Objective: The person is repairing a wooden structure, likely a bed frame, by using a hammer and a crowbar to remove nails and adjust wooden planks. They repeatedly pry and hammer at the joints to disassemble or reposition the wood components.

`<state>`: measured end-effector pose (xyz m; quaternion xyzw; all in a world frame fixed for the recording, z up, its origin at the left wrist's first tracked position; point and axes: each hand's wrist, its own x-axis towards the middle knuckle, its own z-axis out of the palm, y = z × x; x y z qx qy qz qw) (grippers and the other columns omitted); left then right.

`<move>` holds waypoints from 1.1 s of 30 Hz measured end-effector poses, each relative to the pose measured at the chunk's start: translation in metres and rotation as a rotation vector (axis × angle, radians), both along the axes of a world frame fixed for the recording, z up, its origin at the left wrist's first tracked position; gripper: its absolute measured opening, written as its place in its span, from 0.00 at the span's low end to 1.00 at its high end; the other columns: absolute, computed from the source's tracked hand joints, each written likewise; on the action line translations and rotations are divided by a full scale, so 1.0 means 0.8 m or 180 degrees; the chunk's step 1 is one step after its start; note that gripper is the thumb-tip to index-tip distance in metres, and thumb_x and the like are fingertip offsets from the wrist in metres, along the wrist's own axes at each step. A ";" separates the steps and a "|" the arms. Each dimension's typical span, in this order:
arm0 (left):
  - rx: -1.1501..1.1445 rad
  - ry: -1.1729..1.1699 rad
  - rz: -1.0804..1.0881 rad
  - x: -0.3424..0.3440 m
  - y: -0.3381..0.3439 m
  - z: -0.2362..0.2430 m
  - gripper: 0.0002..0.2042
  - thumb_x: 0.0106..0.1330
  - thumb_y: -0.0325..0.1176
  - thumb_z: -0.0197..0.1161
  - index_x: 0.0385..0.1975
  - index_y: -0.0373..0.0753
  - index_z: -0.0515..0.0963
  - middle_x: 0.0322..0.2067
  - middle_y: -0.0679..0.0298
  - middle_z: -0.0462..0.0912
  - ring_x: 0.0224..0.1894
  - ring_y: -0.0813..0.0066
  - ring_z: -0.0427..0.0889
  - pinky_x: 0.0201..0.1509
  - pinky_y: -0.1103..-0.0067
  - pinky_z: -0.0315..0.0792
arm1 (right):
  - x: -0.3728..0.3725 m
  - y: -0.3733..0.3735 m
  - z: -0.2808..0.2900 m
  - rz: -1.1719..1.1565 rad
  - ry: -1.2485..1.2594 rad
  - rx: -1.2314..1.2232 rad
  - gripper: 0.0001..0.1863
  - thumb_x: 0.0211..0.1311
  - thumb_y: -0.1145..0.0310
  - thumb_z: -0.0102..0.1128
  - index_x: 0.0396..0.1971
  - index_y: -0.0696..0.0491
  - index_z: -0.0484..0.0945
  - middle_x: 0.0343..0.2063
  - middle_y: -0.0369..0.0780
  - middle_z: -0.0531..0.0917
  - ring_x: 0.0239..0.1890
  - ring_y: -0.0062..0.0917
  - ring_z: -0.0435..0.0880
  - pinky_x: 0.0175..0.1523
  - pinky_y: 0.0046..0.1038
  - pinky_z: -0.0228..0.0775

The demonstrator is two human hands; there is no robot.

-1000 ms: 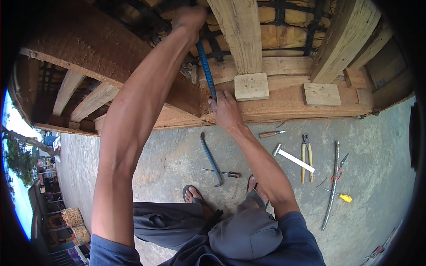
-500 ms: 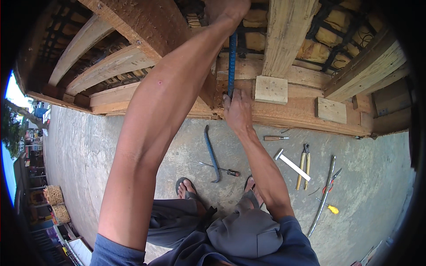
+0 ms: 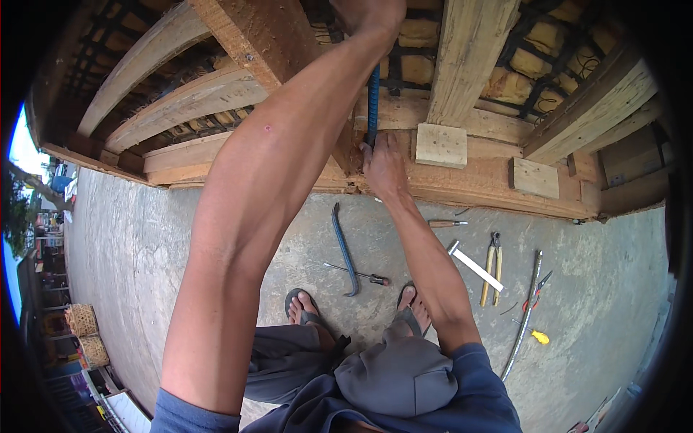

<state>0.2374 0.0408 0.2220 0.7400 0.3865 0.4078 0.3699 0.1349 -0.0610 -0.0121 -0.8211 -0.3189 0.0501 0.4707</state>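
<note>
A blue ribbed pry bar (image 3: pixel 373 105) stands nearly upright against the wooden frame, its lower end down at the front rail (image 3: pixel 462 189). My left hand (image 3: pixel 371 13) is up at the frame's top edge, closed on the bar's upper part; its fingers are mostly cut off or turned away. Around the bar's lower end, my right hand (image 3: pixel 388 167) has its thumb on one side and fingers on the other, resting against the rail. The bar's tip is hidden. Left of it slants a thick brown wooden beam (image 3: pixel 263 50), partly behind my left forearm.
On the concrete floor lie a second blue pry bar (image 3: pixel 344 249), a black-handled screwdriver (image 3: pixel 375 279), a white-handled hammer (image 3: pixel 478 268), yellow-handled cutters (image 3: pixel 492 270), a long metal bar (image 3: pixel 521 325) and a yellow screwdriver (image 3: pixel 539 336). Small wooden blocks (image 3: pixel 442 146) sit along the frame.
The upright pry bar has shifted slightly left together with my left hand. My right hand has moved a little up along the rail. The brown beam appears farther right.
</note>
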 end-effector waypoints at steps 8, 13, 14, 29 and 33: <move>-0.0804 -0.0115 -0.0956 -0.051 -0.015 0.016 0.25 0.73 0.48 0.52 0.24 0.30 0.78 0.24 0.49 0.82 0.32 0.57 0.83 0.37 0.65 0.74 | -0.004 -0.012 -0.012 0.0188 0.0022 0.0043 0.15 0.69 0.71 0.58 0.46 0.68 0.71 0.46 0.62 0.75 0.45 0.61 0.80 0.49 0.51 0.75; -0.1112 -0.1005 -0.2061 -0.144 -0.040 0.001 0.14 0.76 0.41 0.56 0.33 0.36 0.73 0.25 0.63 0.73 0.28 0.73 0.71 0.37 0.74 0.69 | -0.010 -0.012 -0.011 0.0133 0.0107 0.0052 0.14 0.69 0.74 0.56 0.48 0.68 0.72 0.46 0.60 0.75 0.48 0.59 0.79 0.52 0.49 0.73; -0.1077 -0.0988 -0.2332 -0.164 -0.045 -0.003 0.14 0.77 0.42 0.53 0.34 0.37 0.73 0.27 0.63 0.73 0.31 0.74 0.71 0.41 0.76 0.69 | -0.005 -0.014 -0.013 0.0123 0.0053 0.0036 0.14 0.68 0.75 0.56 0.48 0.67 0.72 0.46 0.60 0.76 0.49 0.57 0.79 0.53 0.49 0.73; 0.0248 -0.1000 -0.1837 -0.314 -0.064 -0.078 0.09 0.76 0.29 0.58 0.43 0.34 0.65 0.42 0.55 0.78 0.52 0.70 0.77 0.59 0.74 0.71 | 0.090 0.028 0.029 0.1182 -0.1109 -0.0681 0.21 0.58 0.81 0.55 0.54 0.57 0.76 0.54 0.47 0.79 0.60 0.46 0.75 0.65 0.40 0.71; 0.0251 -0.1170 -0.1748 -0.333 -0.082 -0.108 0.10 0.74 0.26 0.62 0.42 0.34 0.65 0.45 0.53 0.80 0.51 0.71 0.79 0.56 0.76 0.73 | 0.093 0.028 0.022 0.1368 -0.1173 -0.0675 0.20 0.60 0.81 0.53 0.53 0.57 0.76 0.54 0.47 0.79 0.60 0.45 0.75 0.65 0.40 0.72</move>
